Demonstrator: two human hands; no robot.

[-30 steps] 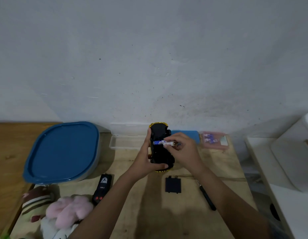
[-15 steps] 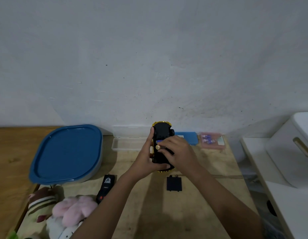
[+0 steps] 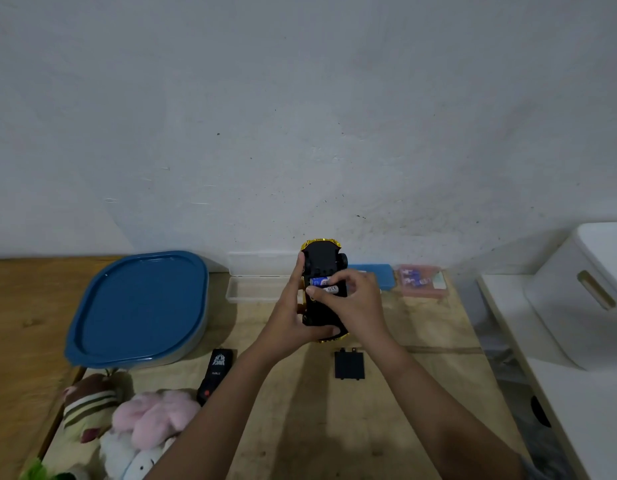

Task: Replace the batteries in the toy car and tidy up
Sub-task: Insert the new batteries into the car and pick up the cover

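The left hand (image 3: 289, 313) grips the upturned car (image 3: 321, 271) while the right hand's (image 3: 355, 306) fingertips (image 3: 311, 291) press a battery (image 3: 329, 289) into it.

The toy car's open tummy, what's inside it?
Two batteries lie side by side inside the upside-down toy car. The right hand presses on them and covers the rest, so any more cannot be seen.

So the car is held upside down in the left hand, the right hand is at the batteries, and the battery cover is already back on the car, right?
Not quite. The battery cover lies loose on the table, near the car, as the head view shows. The left hand and right hand are as you say.
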